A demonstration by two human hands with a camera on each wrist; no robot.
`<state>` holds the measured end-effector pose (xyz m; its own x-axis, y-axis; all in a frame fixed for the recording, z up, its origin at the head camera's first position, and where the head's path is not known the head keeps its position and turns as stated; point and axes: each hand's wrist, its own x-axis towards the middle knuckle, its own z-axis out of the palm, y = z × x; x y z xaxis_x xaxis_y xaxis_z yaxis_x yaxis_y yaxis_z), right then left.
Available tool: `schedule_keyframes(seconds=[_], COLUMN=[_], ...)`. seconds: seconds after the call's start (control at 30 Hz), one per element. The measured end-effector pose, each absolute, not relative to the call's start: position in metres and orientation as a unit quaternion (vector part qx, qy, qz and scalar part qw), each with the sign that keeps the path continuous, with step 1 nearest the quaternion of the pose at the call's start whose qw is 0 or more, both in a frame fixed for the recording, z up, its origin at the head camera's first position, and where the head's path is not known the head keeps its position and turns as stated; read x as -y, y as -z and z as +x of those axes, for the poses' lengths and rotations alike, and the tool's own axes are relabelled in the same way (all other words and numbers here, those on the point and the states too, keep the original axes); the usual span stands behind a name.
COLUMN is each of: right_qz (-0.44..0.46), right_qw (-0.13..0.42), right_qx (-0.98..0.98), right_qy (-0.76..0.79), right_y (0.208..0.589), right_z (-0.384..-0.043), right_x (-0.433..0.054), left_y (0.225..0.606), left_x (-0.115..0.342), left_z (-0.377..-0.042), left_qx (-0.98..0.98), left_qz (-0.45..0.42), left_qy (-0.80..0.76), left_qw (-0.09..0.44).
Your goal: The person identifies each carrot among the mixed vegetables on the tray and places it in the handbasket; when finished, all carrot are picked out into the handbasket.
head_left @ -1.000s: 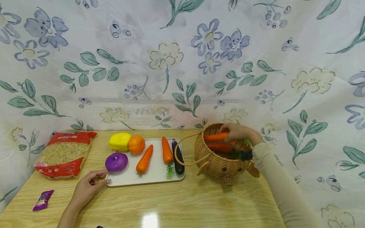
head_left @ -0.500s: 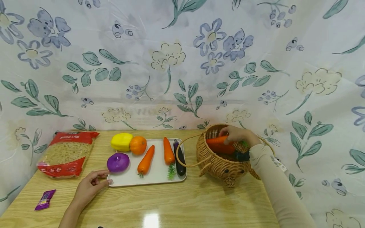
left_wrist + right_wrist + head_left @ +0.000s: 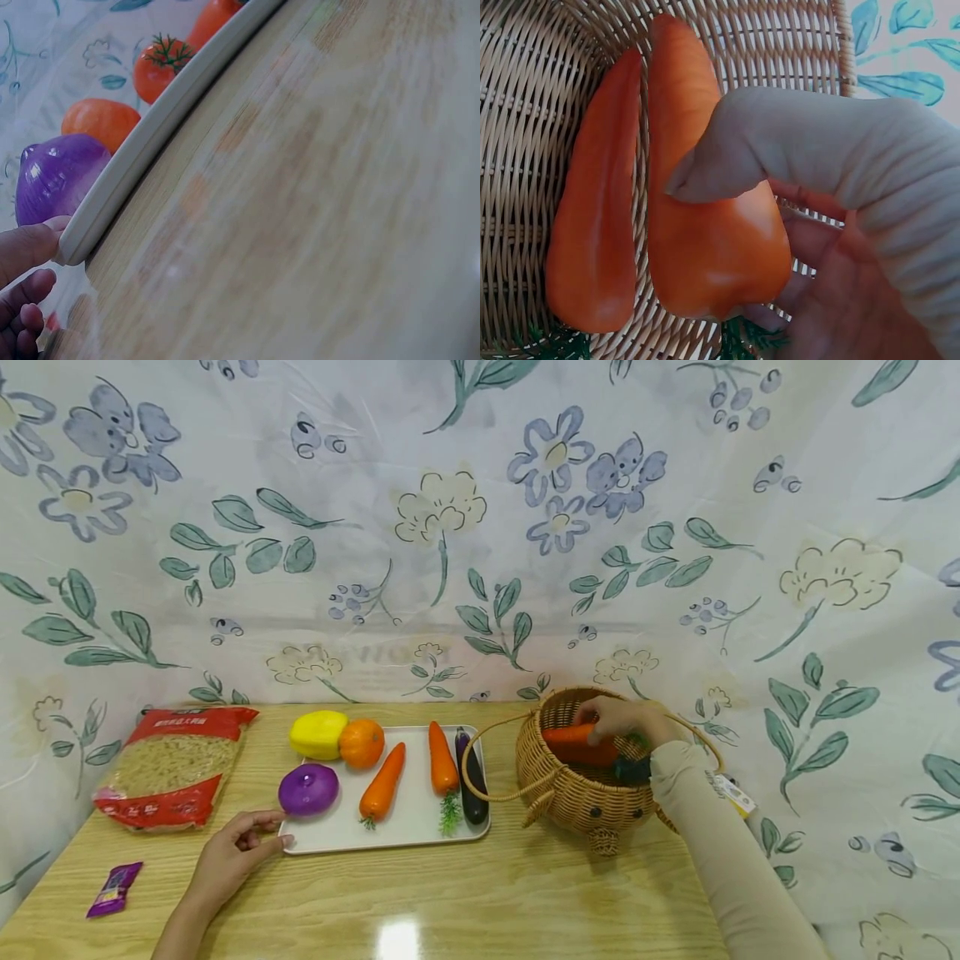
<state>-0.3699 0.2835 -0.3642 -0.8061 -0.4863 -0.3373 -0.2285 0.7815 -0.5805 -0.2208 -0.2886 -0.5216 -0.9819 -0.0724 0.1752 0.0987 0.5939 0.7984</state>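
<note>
My right hand [image 3: 618, 720] reaches into a round wicker basket [image 3: 555, 793] with an animal face. It grips an orange carrot [image 3: 705, 247], thumb across the top and fingers round the far side. Alongside lies a second carrot [image 3: 600, 210], with dark green tufts at the thick ends of both. My left hand [image 3: 236, 852] pinches the near left corner of a white tray [image 3: 352, 831], thumb at the rim. Close to that hand sits a purple onion-shaped vegetable [image 3: 308, 790]. The tray also carries two carrots, one of them [image 3: 382, 783] in the middle, and a dark eggplant [image 3: 471, 781].
A yellow fruit [image 3: 318, 734] and a small orange pumpkin [image 3: 362, 743] sit at the tray's back left corner. Further left lie a red pasta bag [image 3: 172, 768] and a purple wrapped snack [image 3: 114, 889]. The basket's handle [image 3: 480, 785] leans over the tray's right edge. Behind hangs a floral curtain [image 3: 450, 568].
My right hand has lowered the carrot deeper into the basket, beside the other carrot. The left hand stays at the tray's corner.
</note>
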Motion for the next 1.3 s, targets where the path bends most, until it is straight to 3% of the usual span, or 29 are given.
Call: schedule_keyframes(seconds=[0.67, 1.3], right_qz=[-0.185, -0.186], right_qw=[0.275, 0.268], right_qx=[-0.913, -0.927], right_qy=[0.237, 0.187], right_y=[0.384, 0.39], right_z=[-0.366, -0.366], right_x=[-0.283, -0.273], left_y=[0.525, 0.521], left_x=[0.285, 0.287], left_z=[-0.219, -0.221], left_qx=[0.884, 0.888], left_qz=[-0.006, 0.002], left_qy=[0.459, 0.452], left_qw=[0.091, 0.087])
